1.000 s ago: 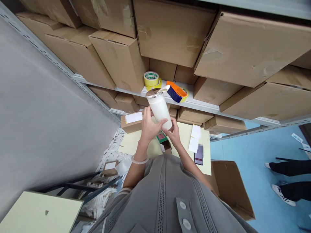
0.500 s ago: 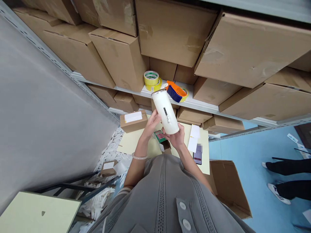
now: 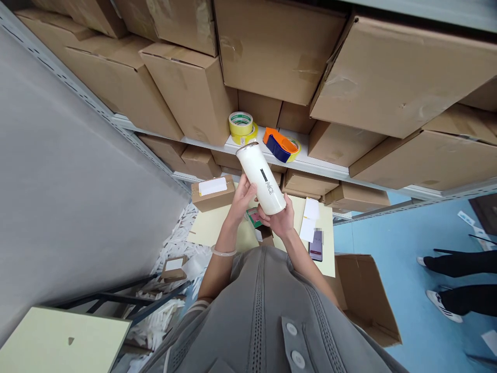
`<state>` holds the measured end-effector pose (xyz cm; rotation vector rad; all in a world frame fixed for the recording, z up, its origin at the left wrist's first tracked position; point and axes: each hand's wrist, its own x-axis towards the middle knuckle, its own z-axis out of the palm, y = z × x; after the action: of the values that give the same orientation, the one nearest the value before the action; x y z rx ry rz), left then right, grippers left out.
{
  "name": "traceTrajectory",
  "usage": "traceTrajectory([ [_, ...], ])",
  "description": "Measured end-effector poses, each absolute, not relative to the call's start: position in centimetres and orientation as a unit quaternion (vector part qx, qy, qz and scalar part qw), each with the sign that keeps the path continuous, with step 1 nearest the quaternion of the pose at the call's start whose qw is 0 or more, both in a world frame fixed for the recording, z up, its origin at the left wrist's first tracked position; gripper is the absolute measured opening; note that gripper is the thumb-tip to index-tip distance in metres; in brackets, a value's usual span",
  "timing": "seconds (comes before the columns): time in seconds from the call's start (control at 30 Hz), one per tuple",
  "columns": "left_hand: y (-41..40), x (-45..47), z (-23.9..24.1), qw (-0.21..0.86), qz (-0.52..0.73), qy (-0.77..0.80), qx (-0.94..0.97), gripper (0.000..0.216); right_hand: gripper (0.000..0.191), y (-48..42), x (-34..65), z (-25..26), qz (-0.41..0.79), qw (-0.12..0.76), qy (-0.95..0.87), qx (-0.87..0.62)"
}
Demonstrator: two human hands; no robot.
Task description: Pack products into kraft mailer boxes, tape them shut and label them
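One white bottle (image 3: 262, 178); behind it on the shelf (image 3: 310, 165), two yellow tape rolls (image 3: 241, 127) and one tape dispenser (image 3: 280, 145); below, one phone (image 3: 316, 245).

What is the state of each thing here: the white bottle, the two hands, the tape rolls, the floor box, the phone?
white bottle: held up, tilted, cap end away from the person
left hand: fingers on the bottle's side
right hand: gripping the bottle's base
tape rolls: stacked on the shelf
floor box: open
phone: flat on the table, screen lit
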<state>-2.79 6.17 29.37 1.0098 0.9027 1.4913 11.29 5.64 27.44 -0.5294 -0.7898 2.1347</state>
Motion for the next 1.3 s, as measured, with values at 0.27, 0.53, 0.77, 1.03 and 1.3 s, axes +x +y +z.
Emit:
traceTrajectory([
  [0.27,6.0,-2.8,29.1,0.566,0.616,0.389,0.385,0.053,0.07,5.6,11.5,27.3,0.822,0.359,-0.372,-0.239],
  [0.53,5.5,-3.2,27.9,0.474,0.559,0.454,0.507,0.055,0.049,7.7,14.8,28.2,0.59,0.435,-0.542,-0.411],
  [0.77,4.8,-1.6,25.2,0.272,0.382,0.539,0.7,0.058,0.069,7.8,17.5,29.5,0.374,0.407,-0.67,-0.497],
  [1.03,4.7,-1.4,22.8,0.266,0.357,0.504,0.74,0.064,0.084,5.4,18.4,28.2,0.31,0.376,-0.665,-0.566],
  [1.3,3.2,-1.2,21.2,0.306,0.326,0.511,0.734,0.066,0.066,3.7,19.7,27.8,0.301,0.323,-0.726,-0.528],
])
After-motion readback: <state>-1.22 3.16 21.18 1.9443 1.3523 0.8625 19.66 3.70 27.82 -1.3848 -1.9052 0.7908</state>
